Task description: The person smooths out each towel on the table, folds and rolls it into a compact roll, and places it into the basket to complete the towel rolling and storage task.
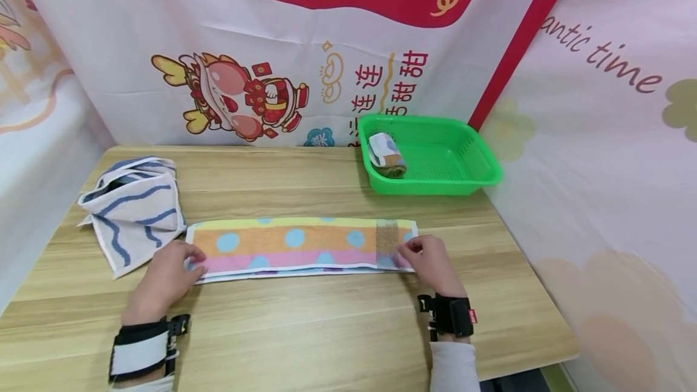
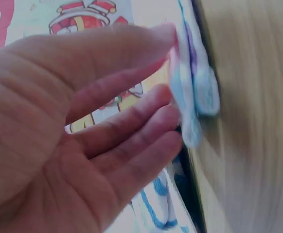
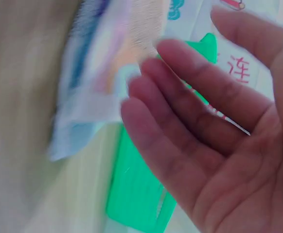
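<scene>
Table [image 1: 305,331]: wood-grained
Dotted cloth [image 1: 294,244]: folded strip
Left hand [image 1: 167,274]: relaxed, touching left end
Right hand [image 1: 435,266]: loose, at right end

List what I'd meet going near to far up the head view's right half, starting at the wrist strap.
Black wrist strap → right hand → folded polka-dot cloth → green basket → printed backdrop
</scene>
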The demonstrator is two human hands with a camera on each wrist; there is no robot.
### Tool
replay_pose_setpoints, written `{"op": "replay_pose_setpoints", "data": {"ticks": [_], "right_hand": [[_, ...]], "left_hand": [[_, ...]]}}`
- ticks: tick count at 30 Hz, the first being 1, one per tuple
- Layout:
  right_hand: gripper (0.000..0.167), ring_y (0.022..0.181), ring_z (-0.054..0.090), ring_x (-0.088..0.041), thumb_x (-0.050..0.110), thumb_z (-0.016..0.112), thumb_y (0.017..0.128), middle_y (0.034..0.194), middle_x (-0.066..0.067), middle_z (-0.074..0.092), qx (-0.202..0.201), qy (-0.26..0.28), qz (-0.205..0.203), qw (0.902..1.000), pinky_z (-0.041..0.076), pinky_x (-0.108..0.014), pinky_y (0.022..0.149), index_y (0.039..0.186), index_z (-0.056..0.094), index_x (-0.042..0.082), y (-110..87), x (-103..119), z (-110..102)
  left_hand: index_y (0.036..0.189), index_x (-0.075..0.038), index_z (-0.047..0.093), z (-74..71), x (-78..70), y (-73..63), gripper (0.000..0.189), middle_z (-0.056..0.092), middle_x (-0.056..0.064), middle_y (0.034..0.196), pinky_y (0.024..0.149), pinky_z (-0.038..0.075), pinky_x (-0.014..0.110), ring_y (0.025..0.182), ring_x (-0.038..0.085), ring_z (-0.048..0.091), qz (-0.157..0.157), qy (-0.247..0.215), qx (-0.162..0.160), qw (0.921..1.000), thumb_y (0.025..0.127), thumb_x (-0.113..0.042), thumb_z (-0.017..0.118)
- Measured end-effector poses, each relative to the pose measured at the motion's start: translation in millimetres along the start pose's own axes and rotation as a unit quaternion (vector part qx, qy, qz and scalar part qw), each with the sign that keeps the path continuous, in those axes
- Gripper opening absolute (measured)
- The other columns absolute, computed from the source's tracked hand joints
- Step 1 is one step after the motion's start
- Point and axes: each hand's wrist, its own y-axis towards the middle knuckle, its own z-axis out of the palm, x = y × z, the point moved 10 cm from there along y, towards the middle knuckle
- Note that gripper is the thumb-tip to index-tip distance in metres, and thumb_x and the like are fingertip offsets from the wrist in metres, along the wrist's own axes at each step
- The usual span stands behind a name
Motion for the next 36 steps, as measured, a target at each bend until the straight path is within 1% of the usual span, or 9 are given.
{"op": "replay_pose_setpoints", "data": {"ticks": [4, 9, 13, 17, 19, 24, 27, 33, 36], "right_hand": [[0.033, 0.117, 0.064, -0.034, 0.019, 0.069, 0.096, 0.124, -0.019, 0.069, 0.009, -0.029, -0.016, 0.9994, 0.052, -0.050, 0.099, 0.122, 0.070, -0.001, 14.5, 15, 6], [0.048, 0.141, 0.043, -0.044, 0.017, 0.069, 0.096, 0.150, -0.029, 0.046, 0.064, -0.059, -0.033, 0.9956, 0.037, -0.055, 0.115, 0.139, 0.059, -0.002, 34.2, 23, 34], [0.049, 0.134, 0.052, -0.039, 0.019, 0.068, 0.097, 0.146, -0.026, 0.053, 0.094, -0.094, -0.042, 0.9902, 0.044, -0.050, 0.110, 0.141, 0.057, -0.001, 38.9, 24, 46], [0.028, 0.104, 0.065, -0.031, 0.019, 0.067, 0.097, 0.118, -0.019, 0.068, 0.098, -0.121, -0.055, 0.9862, 0.052, -0.045, 0.090, 0.118, 0.069, 0.000, 41.2, 23, 46], [0.024, 0.106, 0.065, -0.035, 0.018, 0.066, 0.098, 0.119, -0.023, 0.068, 0.096, -0.127, -0.061, 0.9854, 0.052, -0.047, 0.092, 0.111, 0.070, -0.001, 43.2, 19, 42], [0.040, 0.135, 0.049, -0.046, 0.018, 0.065, 0.099, 0.142, -0.034, 0.052, 0.081, -0.125, -0.046, 0.9877, 0.041, -0.054, 0.111, 0.130, 0.064, -0.007, 51.4, -1, 26], [0.043, 0.137, 0.047, -0.046, 0.018, 0.064, 0.100, 0.144, -0.034, 0.050, 0.079, -0.125, -0.039, 0.9883, 0.041, -0.054, 0.112, 0.134, 0.060, -0.008, 58.4, -14, 19], [0.037, 0.120, 0.060, -0.042, 0.016, 0.062, 0.100, 0.127, -0.029, 0.064, 0.070, -0.094, -0.045, 0.9921, 0.050, -0.053, 0.100, 0.129, 0.063, -0.008, 69.6, -31, 7], [0.045, 0.106, 0.062, -0.037, 0.017, 0.059, 0.100, 0.126, -0.028, 0.063, 0.051, -0.072, -0.013, 0.9960, 0.051, -0.051, 0.092, 0.137, 0.056, -0.008, 69.0, -42, -6]], "left_hand": [[0.114, 0.012, 0.066, -2.0, -22.1, 7.1, 0.032, 0.058, 0.037, 0.123, 0.098, 0.041, 0.066, 0.116, 0.053, 0.052, 0.057, 0.003, -0.043, 0.9974, 0.086, -0.003, 0.072], [0.138, 0.014, 0.052, 17.5, -36.4, 25.4, 0.055, 0.037, 0.045, 0.146, 0.110, 0.028, 0.070, 0.134, 0.062, 0.034, 0.068, 0.012, 0.000, 0.9976, 0.092, -0.013, 0.067], [0.140, 0.016, 0.048, 31.9, -29.5, 30.2, 0.060, 0.031, 0.050, 0.146, 0.111, 0.026, 0.071, 0.134, 0.066, 0.029, 0.057, 0.028, 0.044, 0.9970, 0.093, -0.017, 0.067], [0.138, 0.017, 0.048, 36.2, -24.6, 31.6, 0.060, 0.030, 0.051, 0.145, 0.110, 0.027, 0.071, 0.134, 0.066, 0.029, 0.064, 0.026, 0.059, 0.9959, 0.094, -0.017, 0.067], [0.139, 0.017, 0.049, 36.8, -26.8, 32.9, 0.060, 0.031, 0.049, 0.147, 0.110, 0.028, 0.071, 0.135, 0.065, 0.030, 0.072, 0.018, 0.059, 0.9955, 0.093, -0.018, 0.068], [0.140, 0.013, 0.050, 44.1, -38.4, 34.2, 0.061, 0.031, 0.043, 0.151, 0.111, 0.028, 0.070, 0.138, 0.061, 0.029, 0.078, -0.013, 0.070, 0.9944, 0.092, -0.018, 0.071], [0.140, 0.013, 0.050, 49.9, -48.3, 34.4, 0.060, 0.030, 0.042, 0.152, 0.112, 0.028, 0.069, 0.139, 0.060, 0.029, 0.082, -0.018, 0.077, 0.9935, 0.092, -0.016, 0.072], [0.139, 0.014, 0.051, 58.4, -66.8, 36.4, 0.058, 0.032, 0.045, 0.149, 0.112, 0.029, 0.068, 0.139, 0.061, 0.029, 0.105, -0.001, 0.077, 0.9915, 0.092, -0.014, 0.071], [0.138, 0.015, 0.051, 57.8, -68.9, 37.5, 0.059, 0.033, 0.046, 0.148, 0.112, 0.030, 0.068, 0.138, 0.061, 0.031, 0.103, 0.006, 0.074, 0.9920, 0.091, -0.014, 0.072]]}}
